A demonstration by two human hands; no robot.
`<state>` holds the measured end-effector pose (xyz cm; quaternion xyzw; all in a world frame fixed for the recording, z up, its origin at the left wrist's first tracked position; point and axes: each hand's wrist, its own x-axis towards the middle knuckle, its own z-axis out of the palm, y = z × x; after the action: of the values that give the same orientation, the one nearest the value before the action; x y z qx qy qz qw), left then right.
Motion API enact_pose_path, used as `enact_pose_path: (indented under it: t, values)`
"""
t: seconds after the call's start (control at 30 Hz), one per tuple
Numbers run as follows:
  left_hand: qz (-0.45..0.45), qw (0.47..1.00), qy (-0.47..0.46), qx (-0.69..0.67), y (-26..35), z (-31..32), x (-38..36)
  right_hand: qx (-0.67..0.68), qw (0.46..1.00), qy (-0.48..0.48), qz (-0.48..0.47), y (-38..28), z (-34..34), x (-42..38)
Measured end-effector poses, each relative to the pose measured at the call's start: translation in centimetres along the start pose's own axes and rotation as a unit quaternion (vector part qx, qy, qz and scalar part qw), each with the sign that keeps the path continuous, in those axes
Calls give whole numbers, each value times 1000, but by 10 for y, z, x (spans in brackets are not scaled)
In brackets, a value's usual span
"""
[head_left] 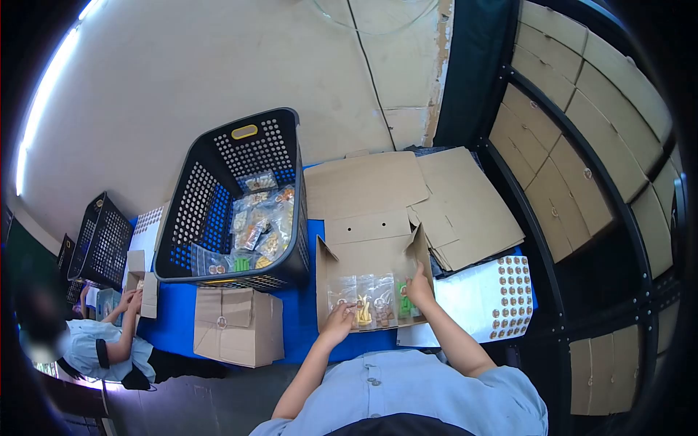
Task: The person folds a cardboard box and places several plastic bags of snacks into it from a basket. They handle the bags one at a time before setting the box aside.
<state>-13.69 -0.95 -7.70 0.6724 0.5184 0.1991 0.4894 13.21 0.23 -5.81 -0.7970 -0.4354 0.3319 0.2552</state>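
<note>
An opened cardboard box [371, 251] stands in front of me with its lid folded back. Inside, along its near side, lie small clear plastic bags [382, 294] holding yellow, brownish and green pieces. My left hand [337, 325] reaches over the box's near left edge, its fingers closed at the bag with the yellow pieces [363, 312]. At the right side, my right hand [419, 289] is closed on the box's wall, beside the bag with green pieces [404, 299]. The undersides of both hands are hidden.
Left of the box, a black perforated basket [294, 218] holds many filled bags. A closed carton [236, 327] sits before it. Flat cardboard [472, 211] and a sticker sheet [465, 309] lie to the right, near shelves of boxes [552, 167]. A co-worker [109, 349] works at far left.
</note>
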Motion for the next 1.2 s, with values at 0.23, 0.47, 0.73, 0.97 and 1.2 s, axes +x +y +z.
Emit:
enact_pose_path:
  t: [0.23,0.47,0.73,0.97,1.2]
  values:
    - [34,998,11,-48,69,-62,-34,-39,976,72,-204,100,71,32]
    - [292,862,272,312,183,-184,-111,-214,976,-34,-23,-6,12,-25]
    - [189,854,403,271,114,-381,-51,-171,938,189,-236,-159,-19,-19]
    - [-49,825,283,487,35,-428,-33,-261,803,223,-487,-334,-6,-46]
    - [6,838,344,424,28,-434,-34,-319,572,30,-756,-437,93,-35]
